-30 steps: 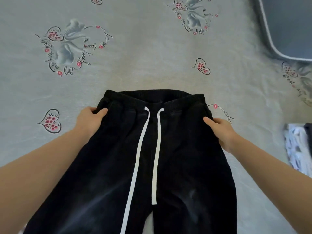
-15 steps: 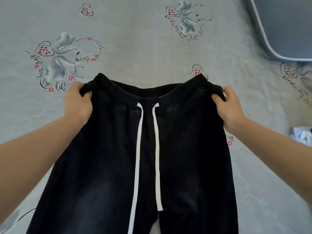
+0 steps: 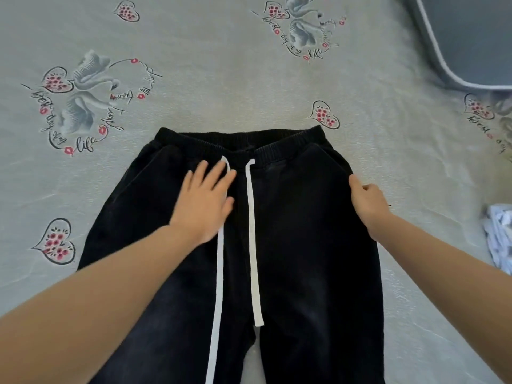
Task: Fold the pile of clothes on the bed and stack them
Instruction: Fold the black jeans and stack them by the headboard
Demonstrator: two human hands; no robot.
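A pair of black trousers [image 3: 299, 231] lies flat on a bed [image 3: 221, 87] covered in a pale grey sheet printed with swans and red hearts. The waistband [image 3: 291, 141] is at the far end, away from the person, and the two legs run back toward the person and out of the bottom of the view. So the long axis of the trousers points straight away from the body, with a white drawstring [image 3: 251, 217] marking the centre line.

The left hand [image 3: 205, 200] rests open and flat, fingers spread, on the left half of the trousers just below the waistband, its fingers touching one strand of the drawstring. The right hand [image 3: 367, 199] sits at the right outer edge near the hip, fingers curled in; it seems to pinch the side seam, though the grip itself is hidden.

The likely next move is a lengthwise fold, one leg over the other, turning on that centre line. The right hand, already at the edge, is better placed to carry its side across toward the left hand.

At the right edge lies some crumpled white cloth [image 3: 498, 236], perhaps more laundry. A dark blue pillow [image 3: 471, 37] fills the upper right corner.
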